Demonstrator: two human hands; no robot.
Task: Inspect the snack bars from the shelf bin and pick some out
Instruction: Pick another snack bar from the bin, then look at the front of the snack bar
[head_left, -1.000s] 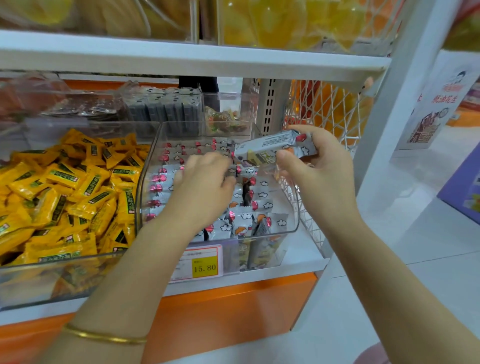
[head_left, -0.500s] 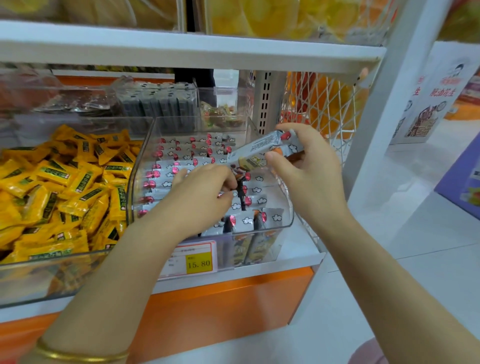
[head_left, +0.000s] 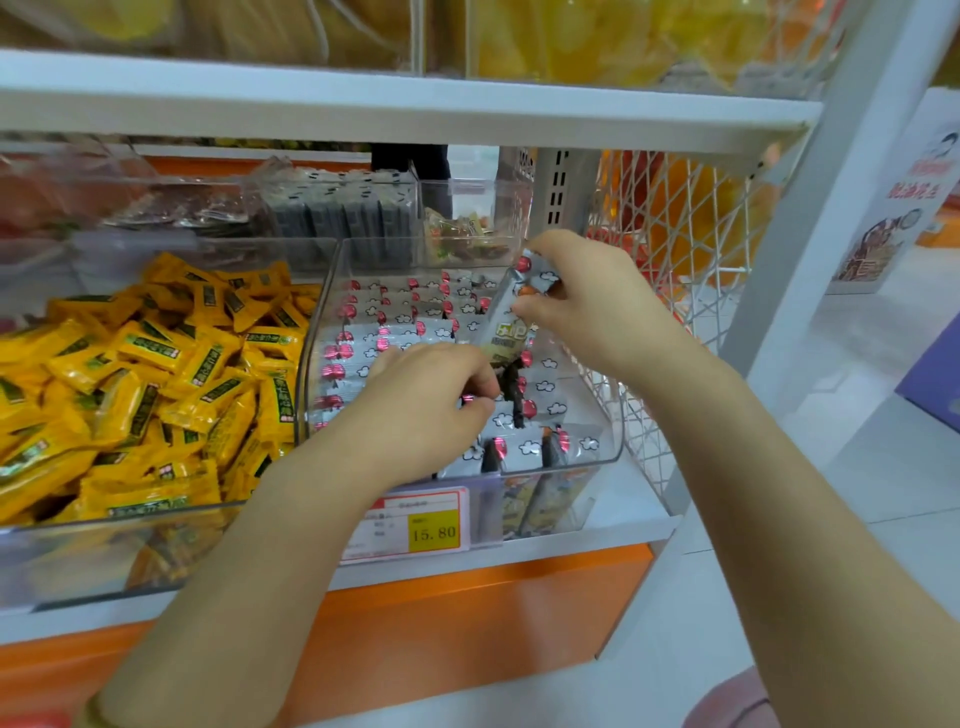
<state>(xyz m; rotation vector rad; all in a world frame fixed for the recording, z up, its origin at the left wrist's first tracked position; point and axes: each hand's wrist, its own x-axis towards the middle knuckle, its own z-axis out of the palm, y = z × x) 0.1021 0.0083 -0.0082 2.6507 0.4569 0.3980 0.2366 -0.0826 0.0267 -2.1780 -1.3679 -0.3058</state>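
Note:
A clear plastic shelf bin (head_left: 615, 415) holds several grey snack bars (head_left: 384, 322) printed with white clouds and red dots, packed upright in rows. My right hand (head_left: 587, 306) pinches one grey snack bar (head_left: 511, 325) and holds it tilted, its lower end pointing down into the bin. My left hand (head_left: 436, 395) is inside the bin with its fingers curled, pinching at the top of a bar among the rows. Which bar it holds is hidden under the fingers.
A wider clear bin of yellow wrapped snacks (head_left: 156, 374) stands to the left. Behind are bins of dark packets (head_left: 343, 208). A white shelf board (head_left: 415, 104) runs overhead, a white wire mesh panel (head_left: 675, 249) closes the right side. A yellow price tag (head_left: 434, 530) reads 15.80.
My right hand has tipped its bar from nearly level to steeply tilted and lowered it toward the bin. My left hand stays in the rows, fingers curling tighter.

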